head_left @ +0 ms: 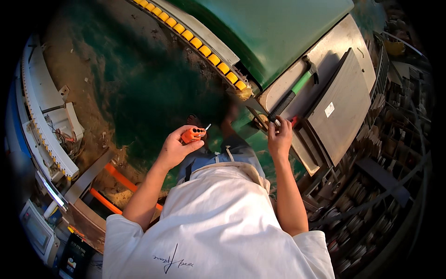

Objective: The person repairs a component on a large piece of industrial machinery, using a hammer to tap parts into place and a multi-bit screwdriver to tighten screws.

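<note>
while green floor (139, 88) leaves room beyond the left hand (174, 148), the edge of the tabletop (346, 35) borders the right hand (280, 140). the left fingers curl around an orange holder (192, 135) before the waist, its holed end facing right; the long axis of its silver rod (208, 126) slants forward and right. the right fingertips nearly meet by the hammer (296, 88), their hold unclear.

a workshop: yellow rollers (187, 35) between eleven and twelve o'clock, a green-handled hammer (298, 85) at two, dense stacks of parts (355, 230) at four and a screened control panel (37, 229) at eight.
</note>
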The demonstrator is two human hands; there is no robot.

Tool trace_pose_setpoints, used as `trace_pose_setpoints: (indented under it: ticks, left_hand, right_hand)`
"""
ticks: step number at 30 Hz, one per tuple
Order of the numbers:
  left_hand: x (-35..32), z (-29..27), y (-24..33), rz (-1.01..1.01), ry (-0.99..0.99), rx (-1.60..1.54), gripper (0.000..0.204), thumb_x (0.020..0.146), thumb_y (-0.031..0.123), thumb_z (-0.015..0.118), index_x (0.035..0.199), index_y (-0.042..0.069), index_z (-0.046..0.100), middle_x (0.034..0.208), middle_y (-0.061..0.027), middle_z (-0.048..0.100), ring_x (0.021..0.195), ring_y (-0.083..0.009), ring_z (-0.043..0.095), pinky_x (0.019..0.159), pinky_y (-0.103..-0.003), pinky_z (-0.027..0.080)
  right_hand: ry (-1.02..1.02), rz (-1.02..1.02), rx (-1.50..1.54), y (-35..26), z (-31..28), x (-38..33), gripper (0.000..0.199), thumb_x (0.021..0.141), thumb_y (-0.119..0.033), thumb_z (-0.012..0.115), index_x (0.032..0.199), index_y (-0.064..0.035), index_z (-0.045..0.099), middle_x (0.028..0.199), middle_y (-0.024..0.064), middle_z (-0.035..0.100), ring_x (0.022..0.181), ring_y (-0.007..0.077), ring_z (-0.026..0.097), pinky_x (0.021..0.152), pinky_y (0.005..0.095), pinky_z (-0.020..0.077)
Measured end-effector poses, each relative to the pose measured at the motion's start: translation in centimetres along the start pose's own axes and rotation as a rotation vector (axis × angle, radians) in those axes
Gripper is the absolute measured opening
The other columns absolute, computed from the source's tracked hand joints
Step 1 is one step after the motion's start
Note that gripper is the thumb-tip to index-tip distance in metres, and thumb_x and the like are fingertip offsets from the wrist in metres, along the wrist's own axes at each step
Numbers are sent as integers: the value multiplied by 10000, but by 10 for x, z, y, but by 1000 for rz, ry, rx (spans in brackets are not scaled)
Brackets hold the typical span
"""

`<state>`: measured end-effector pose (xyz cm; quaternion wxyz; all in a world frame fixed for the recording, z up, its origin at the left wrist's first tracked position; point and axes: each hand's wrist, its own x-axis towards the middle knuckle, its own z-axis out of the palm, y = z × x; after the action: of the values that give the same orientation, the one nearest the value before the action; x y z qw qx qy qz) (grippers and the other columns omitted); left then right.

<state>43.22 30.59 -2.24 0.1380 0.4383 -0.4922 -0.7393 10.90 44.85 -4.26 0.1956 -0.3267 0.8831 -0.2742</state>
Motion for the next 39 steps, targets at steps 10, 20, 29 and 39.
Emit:
trace_pose_setpoints:
  ticks: [10, 20, 29, 39]
  left_hand:
    - [7, 27, -26, -240, 94, 46, 396, 921, 111, 783, 1255, 0, 602, 1132, -86, 739, 952, -100, 670, 862, -274, 546]
    - [99, 7, 72, 158, 339, 111, 359, 954, 208, 700, 1187, -40, 584, 918, -161, 733, 815, -232, 720, 736, -349, 588]
    - [245, -26, 129, 561, 98, 337, 531, 1082, 443, 454, 1337, -21, 503, 1056, -162, 688, 840, -188, 563, 902, -389, 444]
    - [267, -38, 140, 458, 34, 425, 538, 1103, 452, 411, 1335, -22, 511, 1060, -146, 704, 814, -140, 558, 823, -278, 446]
  right_hand:
    - [222, -343, -66, -12, 28, 74, 358, 853, -48, 743, 1205, -43, 675, 1387, 161, 589, 1348, 400, 514, 1109, 497, 419]
    - [32, -486, -4, -18, 43, 138, 620, 760, -81, 842, 1349, -76, 649, 1541, 176, 477, 1460, 418, 404, 1166, 519, 373]
    - [18, -580, -256, -15, 41, 146, 594, 721, -57, 792, 1306, -26, 691, 1435, 235, 610, 1367, 400, 566, 1079, 454, 511]
    - [19, -726, -427, -9, 42, 153, 482, 917, -225, 729, 1333, 10, 663, 1366, 262, 649, 1289, 433, 623, 1054, 456, 532]
